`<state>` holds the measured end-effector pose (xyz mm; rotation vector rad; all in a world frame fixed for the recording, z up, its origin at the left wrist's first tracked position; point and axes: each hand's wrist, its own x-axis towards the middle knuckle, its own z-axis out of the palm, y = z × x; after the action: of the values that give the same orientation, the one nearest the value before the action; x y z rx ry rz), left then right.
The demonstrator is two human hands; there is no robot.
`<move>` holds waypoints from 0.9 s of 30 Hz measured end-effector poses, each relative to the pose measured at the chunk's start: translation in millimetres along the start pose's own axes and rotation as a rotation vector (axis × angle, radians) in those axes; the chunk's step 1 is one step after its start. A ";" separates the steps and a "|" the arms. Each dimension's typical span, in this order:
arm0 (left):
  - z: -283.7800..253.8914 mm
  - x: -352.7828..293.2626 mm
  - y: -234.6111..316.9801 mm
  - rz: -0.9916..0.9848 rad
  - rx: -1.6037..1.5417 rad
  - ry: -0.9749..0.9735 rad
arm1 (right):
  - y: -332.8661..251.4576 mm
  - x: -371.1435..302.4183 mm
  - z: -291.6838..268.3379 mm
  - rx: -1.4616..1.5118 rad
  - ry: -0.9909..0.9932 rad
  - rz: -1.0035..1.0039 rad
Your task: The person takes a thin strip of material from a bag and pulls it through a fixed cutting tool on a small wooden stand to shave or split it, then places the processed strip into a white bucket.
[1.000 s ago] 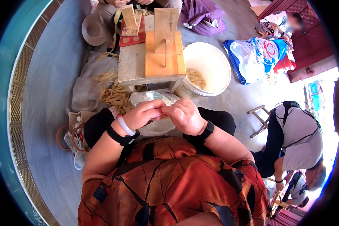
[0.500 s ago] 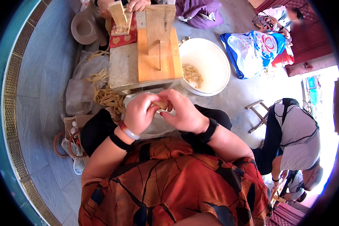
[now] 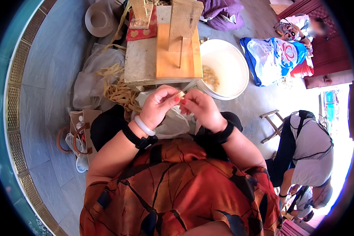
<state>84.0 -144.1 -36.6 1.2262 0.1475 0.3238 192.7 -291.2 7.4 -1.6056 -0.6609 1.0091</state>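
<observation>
In front of my lap, my left hand (image 3: 159, 105) pinches a small pale piece (image 3: 180, 94) between thumb and fingertips. My right hand (image 3: 203, 110) is closed against it from the other side, thumb and fingers together. The piece is partly covered by my fingers, and its exact kind is too small to tell. Below my hands a whitish plastic bag (image 3: 173, 125) lies between my knees. Just left of it spreads a heap of flat, pale yellow strips (image 3: 121, 95).
Ahead stands a low table bearing a wooden board (image 3: 161, 67) with an upright plank (image 3: 185, 23). Right of it is a white bucket (image 3: 234, 74) with pale pieces inside. A paper bag (image 3: 94, 115) stands left; a person (image 3: 310, 149) bends over at right, near a folding stool (image 3: 273, 124).
My hands have moved slightly apart and rightward in view, with the small piece now higher between my fingertips. The view has shifted; the co-worker's hands at the top have left it.
</observation>
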 end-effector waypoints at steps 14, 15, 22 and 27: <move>2.3 16.4 46.3 0.196 0.607 0.092 | -15.7 -15.3 -20.6 -0.265 0.079 -0.388; 4.7 15.4 46.0 0.203 0.625 0.089 | -18.1 -12.1 -19.3 -0.379 0.169 -0.563; 9.0 27.0 47.7 0.203 0.523 0.024 | -40.2 4.3 -15.4 -0.536 -0.035 -0.623; -1.6 33.8 45.3 0.146 0.468 0.022 | -40.0 11.9 -16.1 -0.484 0.036 -0.546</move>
<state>108.1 -118.3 7.6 1.7018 0.1578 0.4455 215.7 -278.4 43.6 -1.6999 -1.3055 0.4312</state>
